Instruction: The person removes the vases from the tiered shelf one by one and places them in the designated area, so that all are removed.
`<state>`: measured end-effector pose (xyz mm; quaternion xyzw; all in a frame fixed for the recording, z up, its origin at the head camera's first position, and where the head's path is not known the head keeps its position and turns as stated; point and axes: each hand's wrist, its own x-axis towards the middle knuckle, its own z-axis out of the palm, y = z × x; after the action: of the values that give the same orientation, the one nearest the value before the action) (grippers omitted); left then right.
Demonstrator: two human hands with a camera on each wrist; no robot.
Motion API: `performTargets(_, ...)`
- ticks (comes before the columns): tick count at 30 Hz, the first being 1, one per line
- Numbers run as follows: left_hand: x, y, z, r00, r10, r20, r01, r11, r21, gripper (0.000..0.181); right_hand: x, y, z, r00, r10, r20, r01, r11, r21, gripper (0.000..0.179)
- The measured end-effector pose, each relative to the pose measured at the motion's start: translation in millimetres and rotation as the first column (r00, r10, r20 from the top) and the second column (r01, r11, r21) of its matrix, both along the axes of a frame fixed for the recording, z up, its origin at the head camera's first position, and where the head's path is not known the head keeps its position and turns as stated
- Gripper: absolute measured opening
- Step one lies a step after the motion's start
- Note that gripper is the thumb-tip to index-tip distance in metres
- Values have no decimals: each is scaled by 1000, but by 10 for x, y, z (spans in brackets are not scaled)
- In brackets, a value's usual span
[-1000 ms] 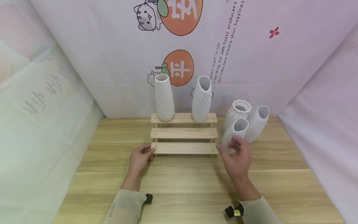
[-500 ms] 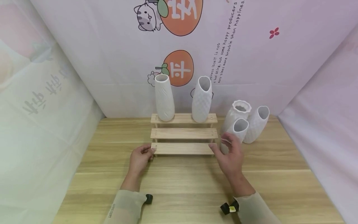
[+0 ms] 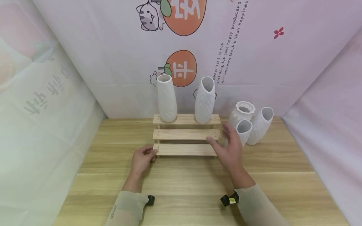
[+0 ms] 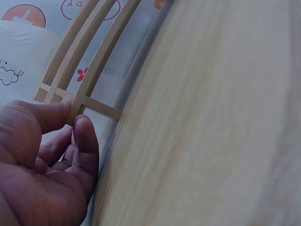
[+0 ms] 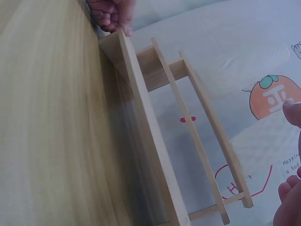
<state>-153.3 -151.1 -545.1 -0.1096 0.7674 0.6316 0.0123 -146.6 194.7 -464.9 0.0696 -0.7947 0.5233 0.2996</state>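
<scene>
While its top step bears two upright white vases, one textured with curving lines (image 3: 167,102) at the left and one patterned with diamonds (image 3: 205,105) toward the right, a three-tier wooden stand (image 3: 181,134) sits at the back of a wood-grain worktop (image 3: 181,191). At the stand's front left corner, a person's left hand (image 3: 142,159) pinches the end of the lowest step between thumb and fingers. The right hand (image 3: 232,153) hangs at the opposite end, thumb and fingers spread apart (whether it touches anything there cannot be told). Just beyond it, three more white vases cluster on the worktop: a front vase (image 3: 244,134) partly hidden by the hand, a ruffle-rimmed vase (image 3: 235,117) behind it and a third vase (image 3: 260,125) leaning into view at the right. Pale sleeves (image 3: 125,207) cover both forearms. Behind, a white backdrop (image 3: 124,75) carries orange fruit prints (image 3: 190,73), a striped cat (image 3: 149,17) and English lettering (image 3: 230,47).
</scene>
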Motion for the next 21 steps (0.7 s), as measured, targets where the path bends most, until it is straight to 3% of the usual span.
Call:
performTargets(10, 1, 13, 34, 1000, 6, 9, -6, 1000, 9, 37, -162, -83, 98, 995, 8, 100, -1, 998, -70, 84)
performTargets(21, -1, 4, 14, 1000, 7, 8, -7, 1000, 2, 35, -354, -171, 158, 996, 38, 81, -31, 996, -88, 91)
